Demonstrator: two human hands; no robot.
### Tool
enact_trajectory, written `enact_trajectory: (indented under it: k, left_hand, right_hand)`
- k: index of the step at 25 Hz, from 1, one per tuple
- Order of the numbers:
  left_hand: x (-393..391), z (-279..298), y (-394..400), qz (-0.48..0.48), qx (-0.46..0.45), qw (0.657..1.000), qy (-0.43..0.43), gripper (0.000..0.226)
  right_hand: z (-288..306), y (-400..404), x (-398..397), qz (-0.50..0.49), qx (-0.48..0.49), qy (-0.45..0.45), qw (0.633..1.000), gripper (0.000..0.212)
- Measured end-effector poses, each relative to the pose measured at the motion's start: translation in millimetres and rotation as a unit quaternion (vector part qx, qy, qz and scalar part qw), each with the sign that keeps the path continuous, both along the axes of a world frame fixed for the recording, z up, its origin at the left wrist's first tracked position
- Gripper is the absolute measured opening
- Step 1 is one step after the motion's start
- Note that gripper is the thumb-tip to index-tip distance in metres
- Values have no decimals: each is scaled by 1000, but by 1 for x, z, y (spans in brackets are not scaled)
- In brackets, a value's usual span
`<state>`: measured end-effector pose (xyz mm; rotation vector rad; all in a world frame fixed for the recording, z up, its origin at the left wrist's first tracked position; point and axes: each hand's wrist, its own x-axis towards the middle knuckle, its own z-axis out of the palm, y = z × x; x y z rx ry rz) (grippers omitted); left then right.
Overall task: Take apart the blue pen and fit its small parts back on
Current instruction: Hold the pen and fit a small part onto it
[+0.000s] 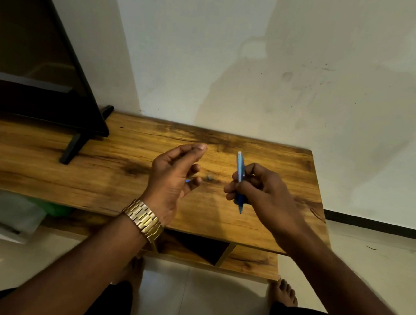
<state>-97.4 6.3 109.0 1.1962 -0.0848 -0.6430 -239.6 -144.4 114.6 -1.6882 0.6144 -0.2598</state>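
My right hand (257,190) grips the blue pen (240,175) around its middle, held nearly upright above the wooden table (73,175). Its pale end points up and away and its dark blue tip points down toward me. My left hand (172,176) hovers to the left of the pen with its fingers curled. A small blue piece (188,180) shows at its lower fingertips, partly hidden. A small grey blurred part (209,177) lies on the table between my hands.
A black flat screen (33,64) on slanted feet (71,149) stands on the table's left part. A white wall (286,76) rises right behind the table. The table's right edge (322,201) drops to a tiled floor. Bags (18,212) sit on a lower shelf at left.
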Motion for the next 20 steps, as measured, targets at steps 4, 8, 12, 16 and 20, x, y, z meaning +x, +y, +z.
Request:
enact_trajectory:
  k: [4, 8, 12, 16, 20]
  left_hand:
    - [-2, 0, -9, -52, 72, 987, -134, 5]
    - [-10, -2, -8, -88, 167, 939, -287, 6]
    - [-13, -6, -6, -109, 215, 906, -349, 6]
    - [-8, -8, -5, -90, 218, 910, -340, 7]
    - [-7, -9, -9, -89, 170, 944, -269, 9]
  right_hand:
    - [-3, 0, 8, -33, 140, -73, 987, 14]
    - [-2, -8, 10, -68, 123, -101, 985, 17]
    - [-5, -13, 7, -73, 64, -72, 993, 9]
    - [-9, -12, 6, -59, 76, -50, 994, 9]
    - [-10, -6, 7, -15, 79, -34, 996, 10]
